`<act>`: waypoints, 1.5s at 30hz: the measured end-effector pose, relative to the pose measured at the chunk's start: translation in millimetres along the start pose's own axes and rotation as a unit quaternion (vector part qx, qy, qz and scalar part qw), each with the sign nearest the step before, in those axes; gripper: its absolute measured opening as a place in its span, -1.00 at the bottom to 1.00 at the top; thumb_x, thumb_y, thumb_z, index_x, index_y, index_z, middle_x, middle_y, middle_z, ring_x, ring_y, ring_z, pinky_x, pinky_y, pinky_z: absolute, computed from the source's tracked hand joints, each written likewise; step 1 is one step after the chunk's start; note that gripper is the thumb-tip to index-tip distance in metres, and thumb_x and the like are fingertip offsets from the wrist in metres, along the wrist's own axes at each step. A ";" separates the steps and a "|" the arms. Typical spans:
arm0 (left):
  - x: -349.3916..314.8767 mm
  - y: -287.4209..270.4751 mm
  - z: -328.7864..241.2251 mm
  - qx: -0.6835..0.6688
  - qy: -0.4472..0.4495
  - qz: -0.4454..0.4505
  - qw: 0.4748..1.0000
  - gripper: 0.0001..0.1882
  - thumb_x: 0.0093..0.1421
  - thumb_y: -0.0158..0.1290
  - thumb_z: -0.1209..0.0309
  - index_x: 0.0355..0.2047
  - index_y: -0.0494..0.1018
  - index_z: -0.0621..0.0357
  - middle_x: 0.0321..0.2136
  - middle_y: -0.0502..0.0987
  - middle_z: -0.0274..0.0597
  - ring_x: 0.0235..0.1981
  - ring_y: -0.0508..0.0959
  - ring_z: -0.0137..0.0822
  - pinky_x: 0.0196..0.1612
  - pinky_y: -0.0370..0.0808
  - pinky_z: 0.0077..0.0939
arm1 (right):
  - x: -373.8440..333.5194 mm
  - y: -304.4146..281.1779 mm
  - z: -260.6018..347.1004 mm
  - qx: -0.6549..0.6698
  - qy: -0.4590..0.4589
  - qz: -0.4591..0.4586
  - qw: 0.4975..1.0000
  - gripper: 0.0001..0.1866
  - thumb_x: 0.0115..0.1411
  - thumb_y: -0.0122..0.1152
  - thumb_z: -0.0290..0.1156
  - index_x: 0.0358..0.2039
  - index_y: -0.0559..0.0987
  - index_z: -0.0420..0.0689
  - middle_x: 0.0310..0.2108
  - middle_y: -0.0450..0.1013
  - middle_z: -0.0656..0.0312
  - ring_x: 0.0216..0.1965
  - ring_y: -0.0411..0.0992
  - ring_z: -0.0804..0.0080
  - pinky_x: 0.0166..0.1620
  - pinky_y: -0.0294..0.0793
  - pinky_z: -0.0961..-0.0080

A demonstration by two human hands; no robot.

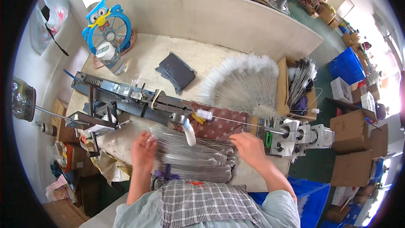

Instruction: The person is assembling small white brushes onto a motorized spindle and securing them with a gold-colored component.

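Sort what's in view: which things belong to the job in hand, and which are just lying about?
Likely belonging to the job:
bundle of thin silvery metal wires between left hand and right hand
long dark metal machine
boxy silver metal mechanism
fanned pile of white-tipped wire brushes

Apparently lying about:
blue round cartoon-faced plastic fan
clear plastic jar with white lid
dark flat rectangular object

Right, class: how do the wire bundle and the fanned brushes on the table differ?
The wire bundle lies in roughly parallel strands; the fanned brushes spread in an arc. The wire bundle looks grey; the fanned brushes have white tips along the outer edge. Both contain many thin strands.
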State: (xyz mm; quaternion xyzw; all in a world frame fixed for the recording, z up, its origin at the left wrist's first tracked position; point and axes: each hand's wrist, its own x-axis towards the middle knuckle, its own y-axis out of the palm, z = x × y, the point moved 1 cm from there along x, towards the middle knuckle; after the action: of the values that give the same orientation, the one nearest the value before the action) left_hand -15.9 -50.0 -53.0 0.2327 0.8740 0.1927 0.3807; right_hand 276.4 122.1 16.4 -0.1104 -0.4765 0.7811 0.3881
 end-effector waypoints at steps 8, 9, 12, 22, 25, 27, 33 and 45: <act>-53.0 127.2 57.2 0.268 -0.007 0.100 0.958 -0.75 0.15 0.01 0.40 -0.15 0.36 0.14 -0.27 0.45 -0.22 -0.22 0.46 -0.32 -0.10 0.40 -0.41 | -22.7 -20.2 2.9 -0.113 -0.074 0.021 0.991 -0.73 -0.08 0.15 -0.54 -0.28 0.51 -0.09 -0.39 0.39 0.22 -0.41 0.45 0.26 -0.38 0.46 0.34; -60.6 141.0 55.6 0.195 -0.108 0.147 0.964 -0.82 0.16 0.00 0.39 -0.22 0.36 0.12 -0.36 0.44 -0.25 -0.33 0.45 -0.34 -0.22 0.40 -0.45 | -21.9 -13.9 2.8 -0.106 -0.063 0.023 0.992 -0.70 -0.09 0.12 -0.56 -0.26 0.50 -0.12 -0.38 0.37 0.20 -0.40 0.45 0.25 -0.36 0.47 0.34; -88.7 171.0 2.7 -0.062 -0.346 0.189 0.917 -0.86 0.18 -0.01 0.31 -0.40 0.38 0.09 -0.59 0.36 -0.40 -0.66 0.30 -0.50 -0.54 0.26 -0.56 | -15.6 -5.6 11.7 -0.117 -0.024 0.050 0.992 -0.66 -0.10 0.12 -0.59 -0.22 0.48 -0.13 -0.36 0.38 0.17 -0.37 0.45 0.25 -0.32 0.49 0.38; -63.9 107.8 -22.9 0.006 -0.216 0.272 0.938 -0.39 0.33 -0.44 -0.06 -0.38 0.42 0.20 -0.72 0.44 -0.17 -0.80 0.34 -0.32 -0.46 0.43 -0.43 | 9.2 -105.5 1.0 -0.277 -0.054 -0.127 0.951 -0.71 -0.07 0.10 -0.62 -0.25 0.48 -0.22 -0.38 0.42 0.13 -0.34 0.42 0.21 -0.33 0.45 0.37; -68.5 103.8 3.1 0.122 -0.251 0.359 0.891 -0.54 0.32 -0.27 0.07 -0.33 0.42 0.23 -0.61 0.49 -0.10 -0.72 0.42 -0.28 -0.44 0.48 -0.40 | 12.8 -121.5 -6.0 -0.225 -0.008 -0.200 0.954 -0.75 -0.07 0.12 -0.65 -0.30 0.52 -0.23 -0.41 0.46 0.11 -0.37 0.44 0.20 -0.34 0.45 0.37; -71.9 126.7 14.5 0.225 -0.190 0.444 0.846 -0.65 0.28 -0.17 0.17 -0.29 0.42 0.24 -0.54 0.50 -0.07 -0.67 0.46 -0.28 -0.46 0.48 -0.41 | 12.3 -121.3 -10.8 -0.150 0.006 -0.201 0.968 -0.78 -0.05 0.15 -0.69 -0.32 0.56 -0.25 -0.42 0.50 0.09 -0.41 0.47 0.19 -0.33 0.47 0.38; -59.7 205.1 91.8 0.541 0.369 0.474 0.589 -0.78 0.13 0.05 0.41 -0.21 0.43 0.15 -0.41 0.49 -0.10 -0.55 0.54 -0.25 -0.51 0.47 -0.37 | 29.7 -87.0 -17.8 -0.020 0.029 -0.150 0.988 -0.79 0.08 0.10 -0.63 -0.24 0.56 -0.25 -0.43 0.50 0.11 -0.54 0.45 0.42 -0.48 0.42 0.57; -20.8 228.8 84.4 0.596 0.565 0.414 0.394 -0.68 0.05 0.12 0.29 -0.18 0.46 0.09 -0.43 0.47 -0.24 -0.46 0.52 -0.20 -0.41 0.43 -0.30 | 49.7 -83.2 -33.6 -0.004 -0.015 0.029 0.999 -0.91 -0.01 0.23 -0.36 -0.51 0.64 -0.05 -0.56 0.50 0.26 -0.46 0.41 0.29 -0.35 0.42 0.41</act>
State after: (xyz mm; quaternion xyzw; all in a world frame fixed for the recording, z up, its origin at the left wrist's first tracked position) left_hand 119.8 139.0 22.9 0.5714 0.5773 -0.1559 -0.5620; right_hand 302.8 200.0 77.8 -0.1140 -0.4817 0.7918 0.3577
